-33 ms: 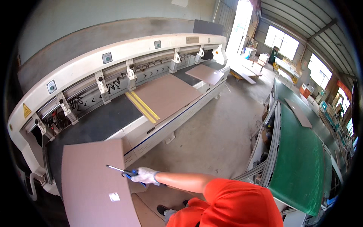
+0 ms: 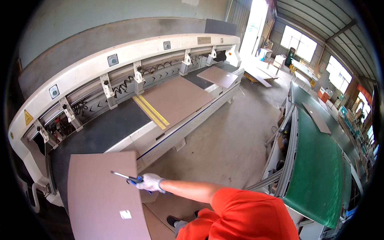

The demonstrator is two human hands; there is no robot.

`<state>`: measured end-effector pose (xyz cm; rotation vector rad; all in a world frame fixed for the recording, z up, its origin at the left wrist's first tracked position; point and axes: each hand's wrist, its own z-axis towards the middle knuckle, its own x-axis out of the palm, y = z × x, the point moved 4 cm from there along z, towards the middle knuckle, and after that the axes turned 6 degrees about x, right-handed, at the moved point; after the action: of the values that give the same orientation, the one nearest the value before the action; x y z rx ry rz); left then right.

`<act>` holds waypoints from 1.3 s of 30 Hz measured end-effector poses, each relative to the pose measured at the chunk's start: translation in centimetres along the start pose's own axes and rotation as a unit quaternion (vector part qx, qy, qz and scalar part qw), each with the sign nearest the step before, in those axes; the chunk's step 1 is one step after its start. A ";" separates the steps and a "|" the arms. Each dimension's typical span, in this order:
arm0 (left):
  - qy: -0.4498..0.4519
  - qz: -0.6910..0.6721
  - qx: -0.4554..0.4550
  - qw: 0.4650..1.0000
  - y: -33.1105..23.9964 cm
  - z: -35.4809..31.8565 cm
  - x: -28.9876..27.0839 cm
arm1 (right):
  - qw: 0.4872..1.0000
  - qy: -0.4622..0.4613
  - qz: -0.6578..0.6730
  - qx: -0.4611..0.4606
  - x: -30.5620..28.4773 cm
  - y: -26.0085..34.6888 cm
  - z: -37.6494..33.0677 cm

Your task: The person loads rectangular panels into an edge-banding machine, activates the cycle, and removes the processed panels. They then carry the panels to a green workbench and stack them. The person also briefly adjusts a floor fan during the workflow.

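Note:
My right hand [image 2: 150,183], in a white knit glove, is closed around the blue-and-black handle of an air blow gun [image 2: 127,177]. Its thin silver nozzle points left, over the face of a large brownish-pink panel [image 2: 96,180]. The panel fills the lower left and covers part of the machine's near end. A small white label [image 2: 125,215] sticks to its face. My left hand does not show in the picture.
A long white machine [image 2: 92,64] with a dark bed [image 2: 108,124] runs along the wall. A panel with yellow strips [image 2: 176,100] and a smaller panel [image 2: 216,77] lie on it. At right stands a green conveyor belt [image 2: 316,180] carrying another panel [image 2: 317,118].
The labelled panel has shifted slightly right and down. My right hand has moved a little left with the blow gun, still over the panel.

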<state>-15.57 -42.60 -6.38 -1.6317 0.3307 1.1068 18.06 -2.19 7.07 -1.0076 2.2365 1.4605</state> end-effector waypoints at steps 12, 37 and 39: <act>-0.018 -0.037 -0.047 0.998 -5.0 2.4 1.1 | 0.956 0.055 0.287 0.012 2.8 -6.2 5.5; -0.041 -0.555 -0.309 0.771 -13.9 -3.3 8.1 | 0.882 0.026 0.415 0.223 4.6 -17.0 -10.1; -0.053 -0.483 -0.286 0.826 -8.4 -2.2 4.8 | 0.826 -0.123 0.519 0.181 -0.9 -17.2 -5.7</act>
<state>-6.11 -39.89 -5.06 -1.8629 -0.9208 0.4870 31.28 -11.08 -1.63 0.6296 2.7905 1.2292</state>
